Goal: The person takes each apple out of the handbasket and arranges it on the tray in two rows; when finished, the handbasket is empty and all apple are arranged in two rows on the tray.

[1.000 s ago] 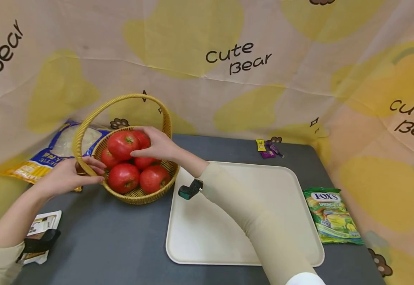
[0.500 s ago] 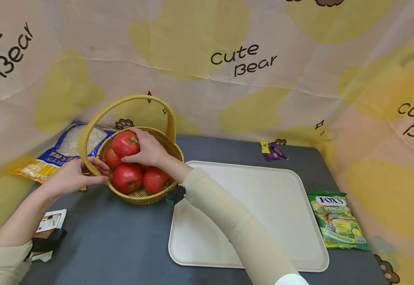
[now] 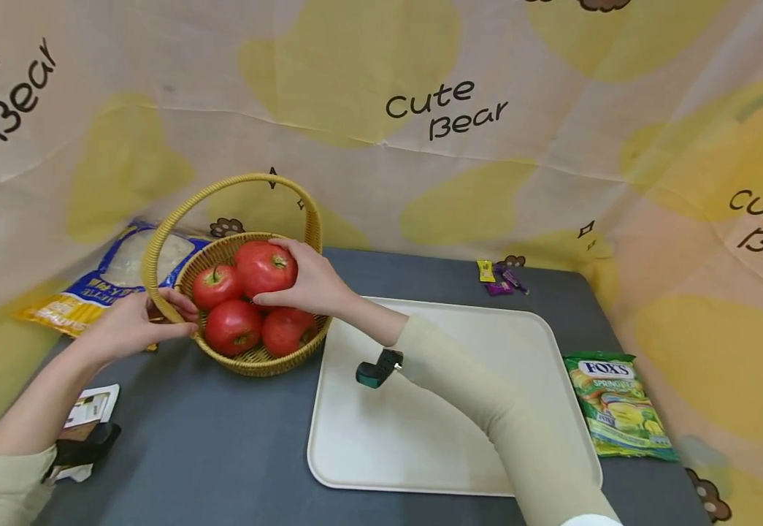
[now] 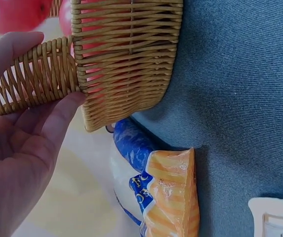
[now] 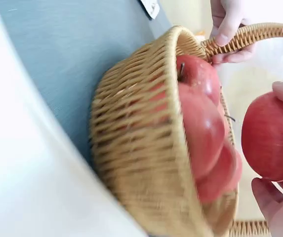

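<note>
Apple (image 3: 265,267) in grip of right hand (image 3: 318,281) over wicker basket (image 3: 263,367) of other apples (image 3: 233,328), handle (image 3: 250,177) in grip of left hand (image 3: 125,325)

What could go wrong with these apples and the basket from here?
The glossy apple pinched in the right hand could slip. The left hand grips the handle low down on one side, so a tug might tilt the basket. The other apples lie against one another and might roll if jostled.

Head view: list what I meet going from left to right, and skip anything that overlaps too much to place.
White-and-brown packet, left hand, held red apple, right hand, white tray, green FOX'S bag.
</note>
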Demonstrator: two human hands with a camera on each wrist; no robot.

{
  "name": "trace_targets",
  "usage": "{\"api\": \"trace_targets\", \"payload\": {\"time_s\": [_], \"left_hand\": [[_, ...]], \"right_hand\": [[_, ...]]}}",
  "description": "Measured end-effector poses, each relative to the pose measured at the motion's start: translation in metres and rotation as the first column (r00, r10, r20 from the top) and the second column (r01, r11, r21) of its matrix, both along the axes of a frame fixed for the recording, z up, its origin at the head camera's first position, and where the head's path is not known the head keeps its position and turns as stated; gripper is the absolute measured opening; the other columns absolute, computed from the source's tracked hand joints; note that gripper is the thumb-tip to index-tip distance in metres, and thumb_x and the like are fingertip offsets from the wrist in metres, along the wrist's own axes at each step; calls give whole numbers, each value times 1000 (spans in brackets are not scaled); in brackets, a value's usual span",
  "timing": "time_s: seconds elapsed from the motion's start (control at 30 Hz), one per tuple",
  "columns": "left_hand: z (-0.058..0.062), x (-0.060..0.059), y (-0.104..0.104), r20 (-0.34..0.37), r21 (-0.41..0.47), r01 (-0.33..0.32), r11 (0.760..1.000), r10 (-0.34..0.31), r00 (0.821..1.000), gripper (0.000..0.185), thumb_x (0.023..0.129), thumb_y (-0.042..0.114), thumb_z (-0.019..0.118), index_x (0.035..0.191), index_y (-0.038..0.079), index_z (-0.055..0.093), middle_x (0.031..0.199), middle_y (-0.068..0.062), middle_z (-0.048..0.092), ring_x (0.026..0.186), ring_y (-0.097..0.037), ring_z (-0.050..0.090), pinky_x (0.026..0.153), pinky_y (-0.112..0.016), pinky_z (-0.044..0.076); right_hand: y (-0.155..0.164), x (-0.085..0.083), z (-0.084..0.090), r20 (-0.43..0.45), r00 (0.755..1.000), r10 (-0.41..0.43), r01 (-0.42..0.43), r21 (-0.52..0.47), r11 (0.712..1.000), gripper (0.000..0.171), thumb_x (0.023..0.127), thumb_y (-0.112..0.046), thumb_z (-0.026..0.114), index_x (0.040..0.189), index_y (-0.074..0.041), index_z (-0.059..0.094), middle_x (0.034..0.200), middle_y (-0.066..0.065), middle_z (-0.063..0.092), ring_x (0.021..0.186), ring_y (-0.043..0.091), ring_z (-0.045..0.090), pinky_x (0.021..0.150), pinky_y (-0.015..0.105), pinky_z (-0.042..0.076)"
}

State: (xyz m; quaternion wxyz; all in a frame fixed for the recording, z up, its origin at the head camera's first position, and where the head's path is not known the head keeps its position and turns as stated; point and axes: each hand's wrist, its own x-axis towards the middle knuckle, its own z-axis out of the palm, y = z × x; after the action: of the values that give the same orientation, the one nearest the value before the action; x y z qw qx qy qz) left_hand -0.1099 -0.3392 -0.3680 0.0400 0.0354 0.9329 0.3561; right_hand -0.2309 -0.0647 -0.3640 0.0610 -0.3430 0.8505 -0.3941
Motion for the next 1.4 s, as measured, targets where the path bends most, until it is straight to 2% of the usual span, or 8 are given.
{"api": "trace_targets", "payload": {"time_s": [0.23, 0.4, 0.57, 0.67, 0.83, 1.0, 1.13, 1.4], "left_hand": [[-2, 1, 1, -5, -7, -5, 1000, 5, 1000, 28, 86, 32, 76, 105, 13, 67, 91, 2, 69, 77, -9, 59, 64, -26, 44], [-3, 2, 2, -44, 2, -15, 1000, 15, 999, 26, 85, 30, 77, 102, 13, 67, 90, 4, 69, 77, -6, 59, 64, -24, 44], [-7, 3, 1, -104, 25, -16, 1000, 18, 994, 29, 85, 27, 77, 107, 10, 67, 93, 5, 71, 80, 3, 59, 66, -19, 44], [-13, 5, 3, -153, 68, -24, 997, 35, 988, 41, 85, 23, 77, 120, 7, 62, 102, 3, 71, 89, 7, 56, 72, -12, 42], [-21, 11, 12, -201, 207, -90, 974, 133, 971, 64, 86, 20, 77, 141, 9, 47, 114, 8, 69, 100, 10, 54, 79, -3, 39], [-27, 14, 15, -258, 365, -38, 930, 141, 956, 67, 85, 1, 74, 144, 12, 45, 113, 14, 67, 100, 4, 62, 80, -8, 46], [-28, 14, 13, -243, 358, -42, 933, 136, 960, 60, 86, 3, 73, 140, 9, 48, 112, 11, 69, 98, 3, 63, 79, -9, 47], [-28, 13, 12, -155, 296, -72, 952, 122, 980, 52, 87, 16, 75, 133, 6, 51, 113, 5, 68, 97, 2, 63, 80, -6, 44]], "right_hand": [[69, 9, -4, 14, 994, -106, 107, -52, 993, 80, 72, -45, 83, 139, -23, 44, 127, -2, 52, 112, 13, 52, 84, 32, 51], [112, 11, -25, 43, 982, -183, 183, -1, 983, 81, 70, -40, 85, 138, -20, 46, 128, 0, 51, 113, 16, 51, 85, 36, 52], [136, 8, -46, 85, 966, -243, 240, 48, 970, 81, 69, -37, 86, 137, -15, 47, 128, 3, 52, 115, 20, 51, 87, 39, 52], [143, 8, -56, 108, 959, -262, 256, 66, 964, 82, 69, -35, 86, 137, -13, 46, 129, 5, 51, 116, 22, 50, 87, 40, 53], [145, 8, -68, 112, 956, -270, 262, 83, 962, 81, 69, -32, 87, 136, -11, 45, 129, 6, 51, 116, 22, 50, 88, 38, 52], [143, 9, -76, 95, 960, -265, 257, 89, 962, 82, 69, -33, 87, 136, -10, 44, 129, 7, 50, 115, 23, 51, 88, 38, 52], [139, 9, -79, 87, 961, -261, 253, 94, 963, 84, 69, -33, 87, 137, -10, 43, 129, 8, 50, 115, 23, 51, 89, 38, 52], [135, 10, -81, 78, 967, -243, 237, 75, 969, 85, 69, -32, 87, 138, -11, 42, 130, 9, 47, 115, 24, 51, 89, 39, 51]]}}
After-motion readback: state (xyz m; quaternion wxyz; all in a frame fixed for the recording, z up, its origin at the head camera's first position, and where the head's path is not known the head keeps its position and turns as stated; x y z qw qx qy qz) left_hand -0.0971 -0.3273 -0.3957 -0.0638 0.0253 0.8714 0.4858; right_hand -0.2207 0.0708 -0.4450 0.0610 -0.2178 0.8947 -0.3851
